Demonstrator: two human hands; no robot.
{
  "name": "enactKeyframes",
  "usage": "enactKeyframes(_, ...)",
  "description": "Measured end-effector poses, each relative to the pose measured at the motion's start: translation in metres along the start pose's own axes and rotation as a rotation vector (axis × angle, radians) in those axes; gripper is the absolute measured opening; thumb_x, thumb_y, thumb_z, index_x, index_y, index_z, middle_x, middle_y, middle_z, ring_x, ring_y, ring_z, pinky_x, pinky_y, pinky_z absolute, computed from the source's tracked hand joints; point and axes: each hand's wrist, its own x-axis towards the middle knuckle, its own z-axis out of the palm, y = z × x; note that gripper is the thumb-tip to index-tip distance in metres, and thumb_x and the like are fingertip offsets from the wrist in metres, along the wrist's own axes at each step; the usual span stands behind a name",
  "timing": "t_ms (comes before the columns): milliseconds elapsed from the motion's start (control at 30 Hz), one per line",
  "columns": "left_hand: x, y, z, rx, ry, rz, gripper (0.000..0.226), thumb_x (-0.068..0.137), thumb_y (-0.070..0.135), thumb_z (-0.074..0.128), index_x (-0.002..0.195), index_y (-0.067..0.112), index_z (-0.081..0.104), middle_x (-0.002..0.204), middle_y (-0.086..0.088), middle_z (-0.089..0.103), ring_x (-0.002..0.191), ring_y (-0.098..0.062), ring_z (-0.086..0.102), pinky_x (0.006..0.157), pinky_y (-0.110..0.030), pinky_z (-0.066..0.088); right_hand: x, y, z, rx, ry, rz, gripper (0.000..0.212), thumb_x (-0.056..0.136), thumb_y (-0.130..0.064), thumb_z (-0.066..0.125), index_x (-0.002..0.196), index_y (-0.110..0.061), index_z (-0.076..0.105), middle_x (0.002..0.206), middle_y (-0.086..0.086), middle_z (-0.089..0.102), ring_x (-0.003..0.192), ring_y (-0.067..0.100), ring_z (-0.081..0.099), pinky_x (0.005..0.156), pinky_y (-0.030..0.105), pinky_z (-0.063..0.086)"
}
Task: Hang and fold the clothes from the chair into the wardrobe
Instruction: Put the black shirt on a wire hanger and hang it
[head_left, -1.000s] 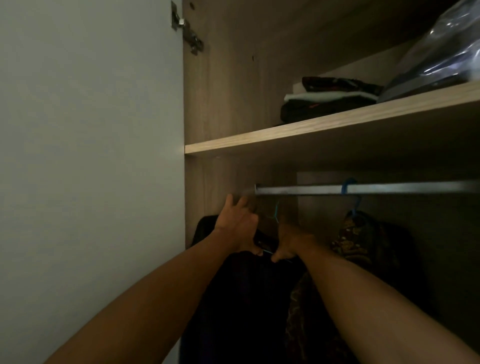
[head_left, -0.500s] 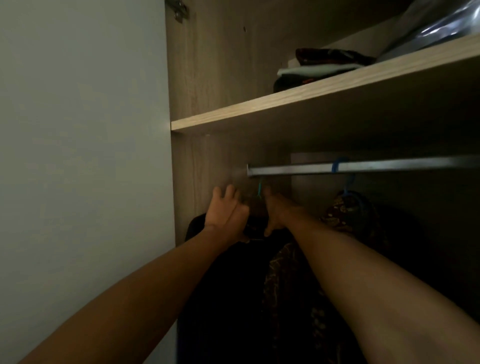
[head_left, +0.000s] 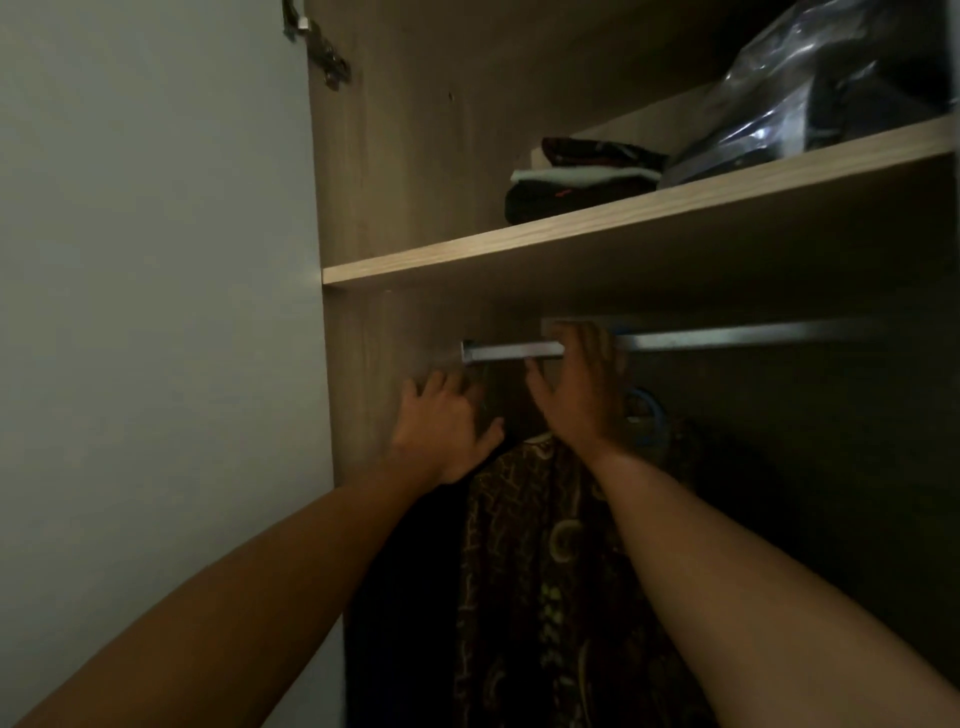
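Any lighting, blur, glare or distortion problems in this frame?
Head view: dim, nearly black below the light wooden shelf, swallowing the dark garment; left hand and right hand slightly motion-blurred; glare on the clear plastic bag; wide-angle lens bows the shelf edge.

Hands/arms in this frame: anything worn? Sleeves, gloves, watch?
Nothing visible. Left hand and right hand are ungloved, no rings or watch seen. Left forearm and right forearm are bare to the frame edge, no sleeves. Dim light could hide small items.

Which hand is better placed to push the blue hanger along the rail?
Probably right. The right hand reaches the rail beside the blue hanger; the left hand sits lower, leftward.
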Motion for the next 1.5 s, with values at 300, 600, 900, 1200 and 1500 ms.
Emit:
enactKeyframes(300,0.008,0.038,0.004,-0.03,-0.15,0.446,0.105,0.072,0.089,0.045,0.156,0.038,0.012,0.148,-0.004,0.037,0.13,-0.027,0.033,0.104,-0.053,0.024,-0.051,0.065,0.0,0.144,0.143,0.511,0.065,0.094,-0.061,0.038,0.148,-0.025,0.038,0.149,0.014,0.041,0.138,0.035,0.036,0.114,0.056,0.028)
enactKeyframes(600,0.004,0.002,0.016,0.092,-0.144,0.409,0.089,0.076,0.078,0.052,0.15,0.031,0.035,0.145,0.004,0.045,0.127,-0.023,0.032,0.098,-0.048,0.021,-0.039,0.056,0.058,0.437,-0.244,0.398,0.053,0.1,-0.038,0.052,0.151,-0.032,0.038,0.152,0.007,0.039,0.137,0.024,0.042,0.112,0.035,0.033)
enactKeyframes(900,0.002,-0.038,0.027,0.267,-0.223,0.297,0.079,0.07,0.079,0.055,0.128,0.025,0.059,0.135,0.002,0.054,0.131,-0.024,0.032,0.108,-0.057,0.015,-0.019,0.01,0.137,0.49,-0.448,0.39,0.049,0.103,-0.032,0.049,0.151,-0.03,0.04,0.146,0.013,0.036,0.134,0.032,0.044,0.111,0.041,0.036)
enactKeyframes(1200,-0.003,-0.028,0.028,0.382,-0.27,0.243,0.087,0.073,0.076,0.058,0.136,0.017,0.053,0.142,-0.007,0.046,0.134,-0.029,0.029,0.11,-0.058,0.014,-0.017,0.009,0.151,0.416,-0.48,0.353,0.049,0.105,-0.037,0.041,0.153,-0.03,0.035,0.147,0.015,0.038,0.133,0.033,0.043,0.109,0.039,0.034)
enactKeyframes(1500,-0.072,-0.016,-0.045,0.342,-0.254,0.104,0.096,0.074,0.077,0.057,0.146,0.017,0.039,0.145,-0.009,0.041,0.134,-0.03,0.033,0.11,-0.06,0.016,-0.064,-0.032,0.056,0.331,-0.543,0.232,0.051,0.103,-0.047,0.037,0.153,-0.04,0.028,0.161,-0.001,0.026,0.147,0.024,0.026,0.115,0.064,0.021)
